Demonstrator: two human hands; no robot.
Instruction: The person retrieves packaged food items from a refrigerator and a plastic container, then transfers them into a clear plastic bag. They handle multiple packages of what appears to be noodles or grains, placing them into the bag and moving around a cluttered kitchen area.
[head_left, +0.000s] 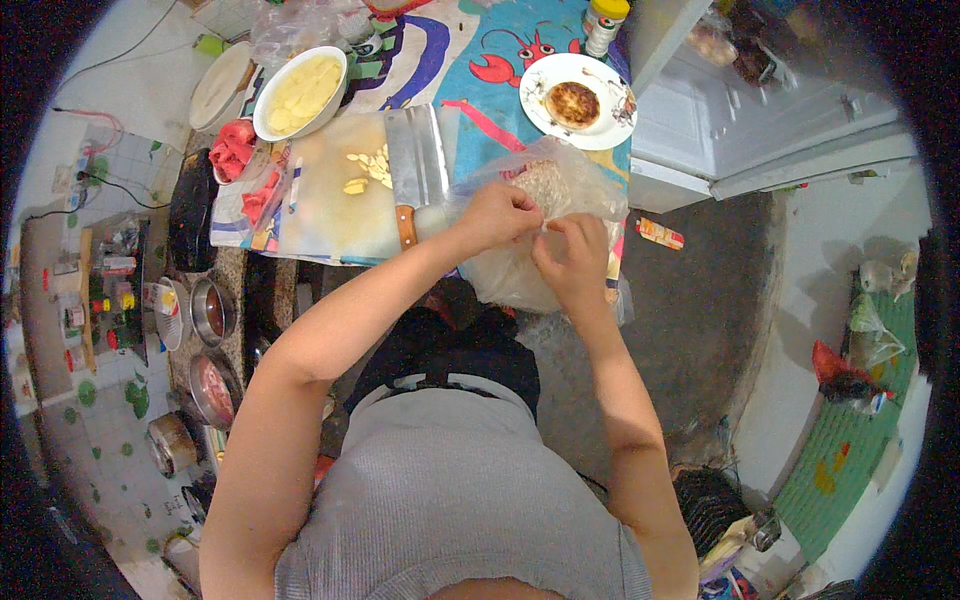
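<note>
A clear plastic bag (517, 274) with pale, grainy contents lies at the table's near right edge. My left hand (501, 216) pinches the bag's plastic between thumb and fingers. Close beside it, my right hand (576, 255) has its fingers curled at the same plastic, fingertips nearly meeting the left ones. Left of the hands a cleaver (420, 154) with a wooden handle rests flat on a cutting board (322, 217), next to peeled garlic cloves (373, 165). Behind the bag stands a patterned white plate (540, 112) with a browned round flat cake (572, 105).
A white bowl of sliced potatoes (304, 94) and a bowl of red pieces (234, 150) stand at the back left. A spool of thread (601, 37) is behind the plate. An open refrigerator (675, 127) borders the table's right; metal bowls (214, 311) are on the left counter.
</note>
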